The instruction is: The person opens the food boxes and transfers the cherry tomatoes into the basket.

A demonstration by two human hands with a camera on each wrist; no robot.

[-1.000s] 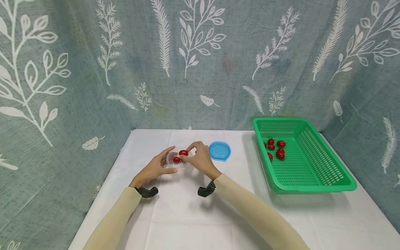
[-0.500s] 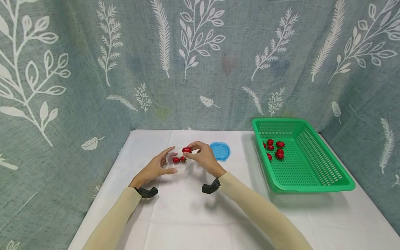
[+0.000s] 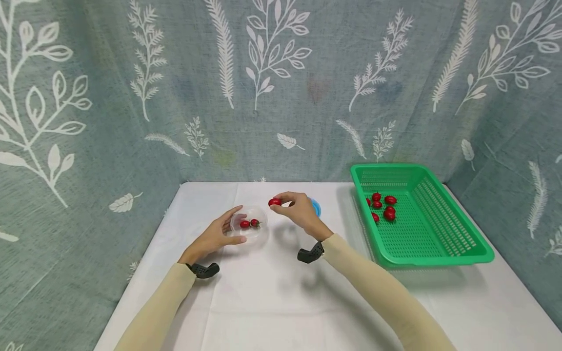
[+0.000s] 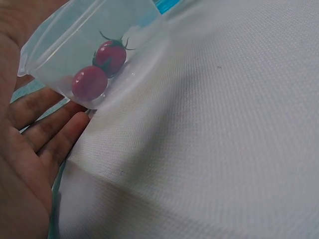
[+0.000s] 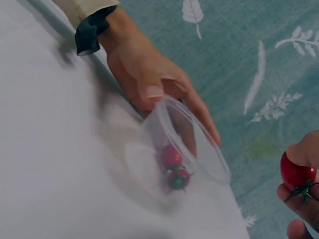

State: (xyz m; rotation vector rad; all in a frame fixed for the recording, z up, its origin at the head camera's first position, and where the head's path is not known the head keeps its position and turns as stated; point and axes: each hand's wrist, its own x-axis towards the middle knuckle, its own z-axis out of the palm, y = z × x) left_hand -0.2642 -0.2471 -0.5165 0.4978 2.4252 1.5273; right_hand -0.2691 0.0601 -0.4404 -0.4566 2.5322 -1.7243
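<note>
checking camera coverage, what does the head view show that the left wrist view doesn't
Only the head view shows the right hand pinching a tomato in its fingers, apart from the container, and the green basket holding more tomatoes. Only the left wrist view shows the left palm up close and the green stem on one tomato inside the container. Both show the clear container with two tomatoes in it, the left hand against its side, and the white cloth.

Your right hand (image 3: pixel 297 210) pinches a cherry tomato (image 3: pixel 274 202) just above the table (image 3: pixel 281 302); your left hand (image 3: pixel 215 236) cups a clear container (image 3: pixel 250 225) holding two tomatoes.
</note>
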